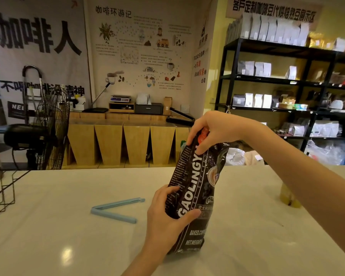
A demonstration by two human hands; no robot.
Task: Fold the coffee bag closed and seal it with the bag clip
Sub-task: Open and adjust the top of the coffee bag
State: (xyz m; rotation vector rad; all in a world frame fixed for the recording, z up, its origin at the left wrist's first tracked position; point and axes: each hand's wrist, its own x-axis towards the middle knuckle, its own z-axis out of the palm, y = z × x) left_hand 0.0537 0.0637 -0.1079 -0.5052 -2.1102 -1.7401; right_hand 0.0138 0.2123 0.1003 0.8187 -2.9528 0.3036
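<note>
A dark coffee bag (pixel 195 182) with white lettering stands upright on the white counter (pixel 68 236), a little right of centre. My left hand (pixel 167 216) grips its lower left side, thumb across the front. My right hand (pixel 213 128) comes from the right and pinches the bag's top, which bends over to the right; an orange-red patch shows under the fingers. A light blue bag clip (pixel 116 210) lies open in a V on the counter, left of the bag and apart from both hands.
A black wire basket (pixel 0 192) sits at the counter's left edge. A yellow-green object (pixel 289 198) stands behind my right forearm. Beyond the counter are a floor fan (pixel 48 128), wooden cabinets (pixel 127 142) and black shelves (pixel 287 80) of bags.
</note>
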